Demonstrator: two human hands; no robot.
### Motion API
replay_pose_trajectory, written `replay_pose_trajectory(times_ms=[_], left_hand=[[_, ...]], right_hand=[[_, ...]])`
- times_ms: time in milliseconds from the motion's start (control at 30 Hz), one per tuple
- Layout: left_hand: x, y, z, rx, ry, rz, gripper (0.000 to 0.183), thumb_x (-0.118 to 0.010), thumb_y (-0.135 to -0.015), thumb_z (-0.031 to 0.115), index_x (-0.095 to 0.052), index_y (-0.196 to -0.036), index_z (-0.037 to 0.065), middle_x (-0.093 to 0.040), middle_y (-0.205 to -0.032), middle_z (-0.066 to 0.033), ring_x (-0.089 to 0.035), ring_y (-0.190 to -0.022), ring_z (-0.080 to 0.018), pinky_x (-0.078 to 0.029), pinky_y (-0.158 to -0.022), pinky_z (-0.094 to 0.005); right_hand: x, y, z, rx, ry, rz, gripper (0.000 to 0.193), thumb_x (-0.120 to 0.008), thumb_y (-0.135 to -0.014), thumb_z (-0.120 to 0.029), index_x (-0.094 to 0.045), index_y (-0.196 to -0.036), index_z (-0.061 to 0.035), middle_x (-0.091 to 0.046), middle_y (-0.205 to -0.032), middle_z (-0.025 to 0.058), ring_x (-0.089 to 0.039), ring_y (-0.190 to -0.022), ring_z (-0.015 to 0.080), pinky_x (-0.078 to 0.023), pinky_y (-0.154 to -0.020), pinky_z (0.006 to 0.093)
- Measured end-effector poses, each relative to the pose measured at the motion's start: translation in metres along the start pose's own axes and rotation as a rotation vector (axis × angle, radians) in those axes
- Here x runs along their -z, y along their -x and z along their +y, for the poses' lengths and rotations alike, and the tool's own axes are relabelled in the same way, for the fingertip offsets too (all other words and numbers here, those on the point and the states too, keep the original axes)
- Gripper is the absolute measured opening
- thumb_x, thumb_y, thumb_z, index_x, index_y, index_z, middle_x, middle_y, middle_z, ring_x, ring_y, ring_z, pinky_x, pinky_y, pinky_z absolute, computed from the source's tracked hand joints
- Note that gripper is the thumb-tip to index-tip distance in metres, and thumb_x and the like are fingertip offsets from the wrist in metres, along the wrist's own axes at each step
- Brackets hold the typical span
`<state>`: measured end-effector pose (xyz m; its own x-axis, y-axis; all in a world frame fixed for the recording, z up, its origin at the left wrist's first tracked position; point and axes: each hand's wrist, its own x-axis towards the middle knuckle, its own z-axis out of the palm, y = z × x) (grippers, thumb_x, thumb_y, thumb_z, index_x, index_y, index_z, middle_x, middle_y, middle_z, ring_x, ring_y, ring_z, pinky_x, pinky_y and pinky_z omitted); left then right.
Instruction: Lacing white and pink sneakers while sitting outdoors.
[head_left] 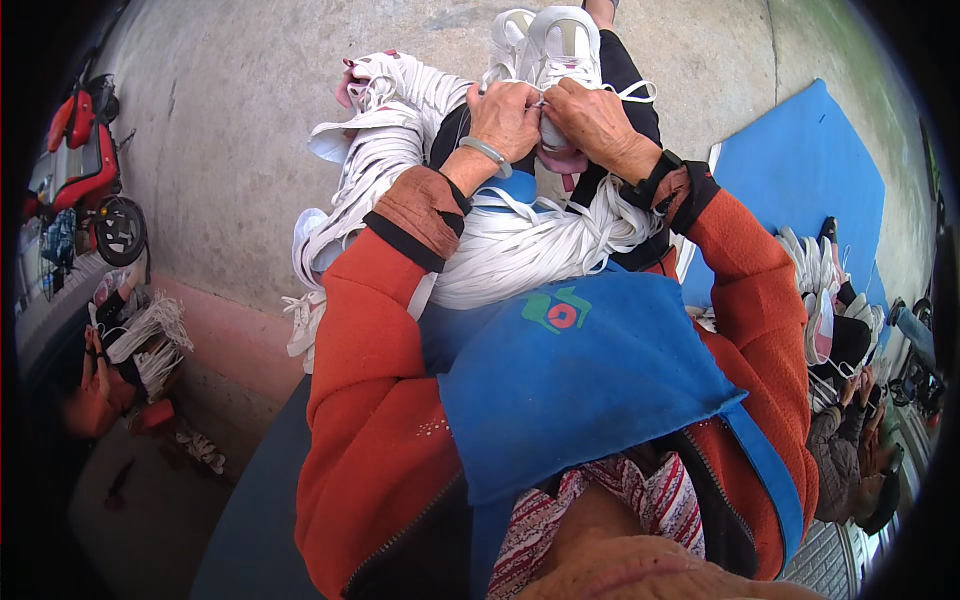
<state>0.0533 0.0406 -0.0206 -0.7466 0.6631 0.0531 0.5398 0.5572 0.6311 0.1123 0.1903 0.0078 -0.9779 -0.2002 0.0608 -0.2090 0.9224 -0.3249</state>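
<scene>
A white and grey sneaker [566, 62] rests over my lap with its toe pointing away from me, and a second sneaker [510, 38] lies close beside it on the left. My left hand [505, 120] is closed in a pinch at the lacing, with a pale bangle on its wrist. My right hand [592, 122] also pinches there, its fingertips nearly meeting the left ones. Between them runs a white shoelace [641, 93], whose loop sticks out to the right. Fingers partly hide the eyelets. A thick bundle of white laces [540, 245] drapes across my lap.
More sneakers and hanging laces [375, 165] are heaped at my left. A blue mat [800, 175] lies on the concrete floor to the right. Other people sit at both sides with shoes and laces. A red scooter [88, 165] stands at far left.
</scene>
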Motion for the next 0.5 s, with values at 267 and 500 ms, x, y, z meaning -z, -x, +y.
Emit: replay_pose_trajectory(times_ms=[267,500], left_hand=[[0.020,0.013,0.026,-0.179,-0.133,0.127,0.018,-0.057,-0.075,0.015,-0.056,-0.093,0.009,-0.058,-0.096,-0.0092,-0.054,-0.092,-0.0261,-0.027,-0.090,-0.0516],[0.055,0.017,0.054,0.477,0.718,-0.388,0.031,-0.047,-0.086,0.025,-0.050,-0.103,-0.001,-0.056,-0.105,-0.0162,-0.058,-0.089,-0.0283,-0.048,-0.074,-0.0387]], right_hand=[[0.013,0.005,-0.006,-0.070,-0.067,-0.221,0.017,-0.054,-0.080,-0.018,-0.053,-0.083,-0.0006,-0.059,-0.076,0.0136,-0.060,-0.063,0.0220,-0.048,-0.056,0.0339],[0.108,0.059,-0.061,0.121,-1.262,-0.600,0.019,-0.051,-0.081,-0.018,-0.051,-0.071,-0.0014,-0.049,-0.062,0.0012,-0.044,-0.057,0.0091,-0.039,-0.052,0.0234]])
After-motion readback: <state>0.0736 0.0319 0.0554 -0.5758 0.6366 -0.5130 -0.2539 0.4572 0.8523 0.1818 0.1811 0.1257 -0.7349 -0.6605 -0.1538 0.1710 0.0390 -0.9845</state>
